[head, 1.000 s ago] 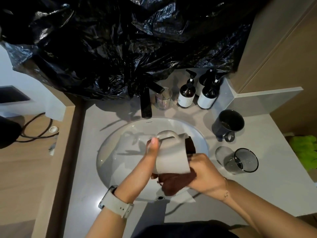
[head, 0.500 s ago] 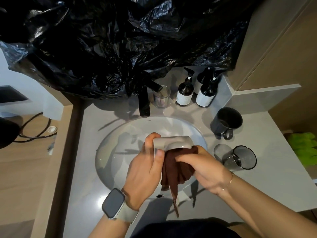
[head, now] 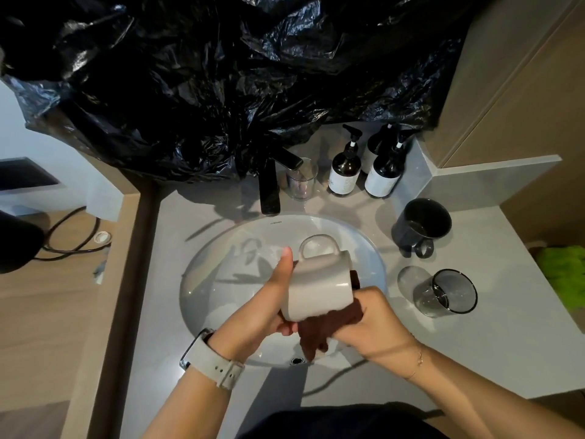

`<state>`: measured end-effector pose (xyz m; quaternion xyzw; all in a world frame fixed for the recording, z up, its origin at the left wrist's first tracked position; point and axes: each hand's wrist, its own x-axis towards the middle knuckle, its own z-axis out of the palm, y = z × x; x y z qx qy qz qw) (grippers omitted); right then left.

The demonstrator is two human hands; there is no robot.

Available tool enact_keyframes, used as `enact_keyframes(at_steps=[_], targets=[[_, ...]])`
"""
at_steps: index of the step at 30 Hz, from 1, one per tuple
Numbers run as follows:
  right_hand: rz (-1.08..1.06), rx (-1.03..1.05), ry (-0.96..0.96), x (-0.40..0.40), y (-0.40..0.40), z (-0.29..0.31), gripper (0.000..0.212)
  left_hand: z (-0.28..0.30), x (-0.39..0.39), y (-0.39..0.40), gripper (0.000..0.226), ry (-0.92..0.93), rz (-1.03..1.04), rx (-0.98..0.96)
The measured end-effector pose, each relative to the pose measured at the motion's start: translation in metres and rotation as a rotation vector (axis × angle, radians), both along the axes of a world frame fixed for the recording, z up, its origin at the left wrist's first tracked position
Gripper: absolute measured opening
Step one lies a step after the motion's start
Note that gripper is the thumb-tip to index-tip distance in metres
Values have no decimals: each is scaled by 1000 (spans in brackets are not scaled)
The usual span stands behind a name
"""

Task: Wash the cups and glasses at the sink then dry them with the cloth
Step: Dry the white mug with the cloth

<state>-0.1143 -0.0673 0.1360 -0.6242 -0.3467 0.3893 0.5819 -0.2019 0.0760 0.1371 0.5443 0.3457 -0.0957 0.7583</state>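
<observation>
Over the white sink (head: 221, 267) my left hand (head: 266, 308) grips a pale grey mug (head: 319, 286), thumb up along its side, handle pointing away from me. My right hand (head: 376, 321) clutches a dark brown cloth (head: 319, 331) bunched at the mug's mouth and hanging below it. A black mug (head: 421, 226) stands on the counter to the right. A clear dark-rimmed glass (head: 443, 293) lies on its side below it. A small clear glass (head: 300, 180) stands beside the black tap (head: 269, 188).
Pump bottles (head: 346, 169) stand at the back right of the grey counter (head: 474, 337). A black plastic sheet (head: 221, 74) hangs over the wall behind the tap. A green cloth (head: 566, 270) lies at the far right. A wooden ledge with a cable is on the left.
The mug has been turned again in my left hand, its side and handle now facing up as a second ago. The cloth has shifted back under its mouth.
</observation>
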Motion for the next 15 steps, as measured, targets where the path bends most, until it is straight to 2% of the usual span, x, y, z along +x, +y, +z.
enact_keyframes(at_steps=[2,3,5,7,9,11,12,14,15], targets=[[-35,-24,226,7,4,9,6,-3,-1,1,88,-69,56,45],[-111,-79,315,12,6,10,10,-4,-4,0,85,-124,58,169],[-178,-166,489,23,7,10,21,-6,-11,-6,62,-268,18,438],[-96,-161,566,25,10,16,28,-9,-17,-10,48,-353,38,575],[-47,-138,399,17,12,21,19,-10,-17,-11,36,-388,118,546],[-15,-82,195,8,12,18,17,-5,-13,-12,33,-359,235,378],[-4,-27,23,5,12,16,19,-4,-11,-11,38,-344,310,247],[64,40,-454,8,15,8,12,-5,-9,-11,52,-270,421,-44],[135,46,-671,13,15,5,20,-5,-9,-9,59,-198,439,-178]])
